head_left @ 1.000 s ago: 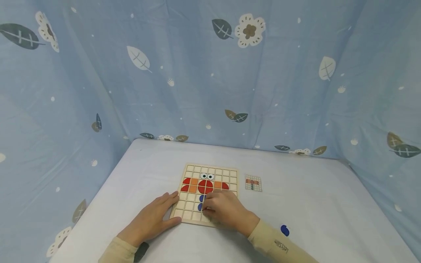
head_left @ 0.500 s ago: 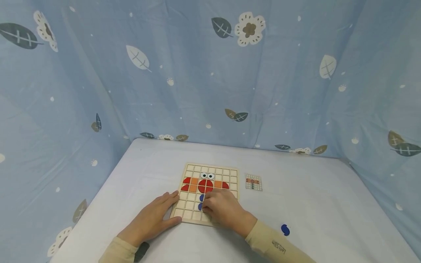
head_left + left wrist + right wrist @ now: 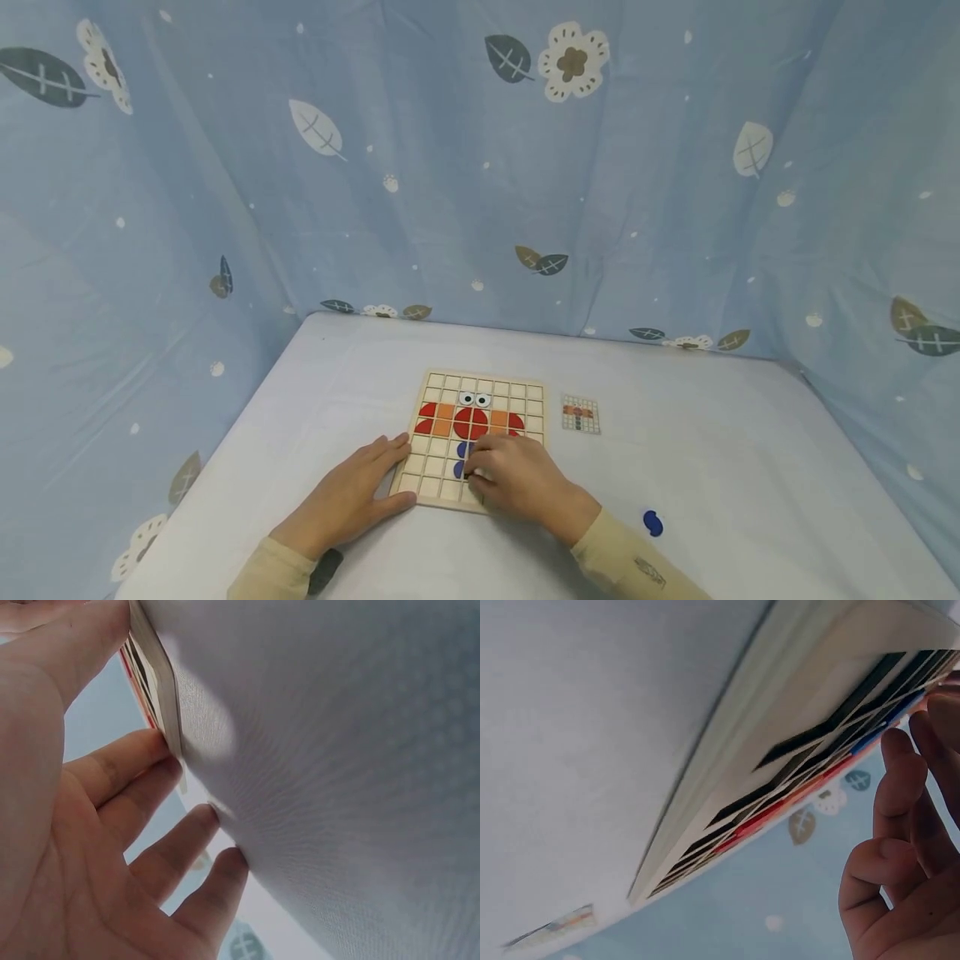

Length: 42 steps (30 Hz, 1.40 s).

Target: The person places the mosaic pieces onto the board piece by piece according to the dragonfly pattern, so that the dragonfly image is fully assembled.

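A wooden grid board (image 3: 431,486) lies on the white-covered table, bearing red and orange pieces, two eye pieces (image 3: 475,400) and blue rounded pieces (image 3: 462,450) below the red circle (image 3: 470,423). My left hand (image 3: 348,496) rests at its left side, fingers fairly straight, fingertips against the edge and thumb near the front left corner. Over the board's lower middle, my right hand (image 3: 517,475) has curled fingers and pinches what looks like a small blue piece, mostly hidden by the fingertips. In the right wrist view, the curled fingers (image 3: 900,787) come down beside the board's blue pieces.
Right of the board lies a small pattern card (image 3: 581,414) showing a similar coloured figure. Loose blue pieces (image 3: 653,523) sit near the right forearm. A patterned blue curtain (image 3: 420,167) hangs behind and along both sides of the table.
Both hands keep almost the same places. The right fingers shift only slightly over the blue pieces, and the view moves a little.
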### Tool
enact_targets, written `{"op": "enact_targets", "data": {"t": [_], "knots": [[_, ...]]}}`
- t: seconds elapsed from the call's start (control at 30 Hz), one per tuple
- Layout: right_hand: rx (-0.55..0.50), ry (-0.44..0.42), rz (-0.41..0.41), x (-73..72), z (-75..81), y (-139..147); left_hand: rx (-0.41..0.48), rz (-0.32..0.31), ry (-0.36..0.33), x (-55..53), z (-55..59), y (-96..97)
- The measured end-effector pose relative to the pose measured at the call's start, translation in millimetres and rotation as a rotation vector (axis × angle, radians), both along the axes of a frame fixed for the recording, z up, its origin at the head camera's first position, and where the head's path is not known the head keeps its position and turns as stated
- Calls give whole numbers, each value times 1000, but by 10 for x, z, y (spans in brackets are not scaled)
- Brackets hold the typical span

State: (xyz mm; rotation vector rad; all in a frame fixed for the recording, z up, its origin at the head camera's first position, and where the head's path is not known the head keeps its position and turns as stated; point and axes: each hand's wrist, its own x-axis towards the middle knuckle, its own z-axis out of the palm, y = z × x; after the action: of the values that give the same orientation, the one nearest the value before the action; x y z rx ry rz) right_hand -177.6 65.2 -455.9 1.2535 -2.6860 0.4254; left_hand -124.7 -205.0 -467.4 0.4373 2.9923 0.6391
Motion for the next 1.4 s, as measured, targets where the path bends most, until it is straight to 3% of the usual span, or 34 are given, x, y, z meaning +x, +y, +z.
{"op": "enact_targets", "data": {"t": [0.43,0.6,0.73,1.07,1.27,1.4], "knots": [[-126,105,-131,188,201,456,10,-1,8,-9,2,1],[-202,197,-171,279,203,772,11,-8,5,-10,-14,-3],[-236,211,-222,320,183,1038,11,-1,2,-6,-17,-11],[-113,116,-461,464,97,1618,8,1,-3,1,-19,10],[67,-136,-630,557,17,1845,6,10,-12,3,-7,25],[109,-245,-672,573,-16,1938,9,13,-2,3,-1,12]]}}
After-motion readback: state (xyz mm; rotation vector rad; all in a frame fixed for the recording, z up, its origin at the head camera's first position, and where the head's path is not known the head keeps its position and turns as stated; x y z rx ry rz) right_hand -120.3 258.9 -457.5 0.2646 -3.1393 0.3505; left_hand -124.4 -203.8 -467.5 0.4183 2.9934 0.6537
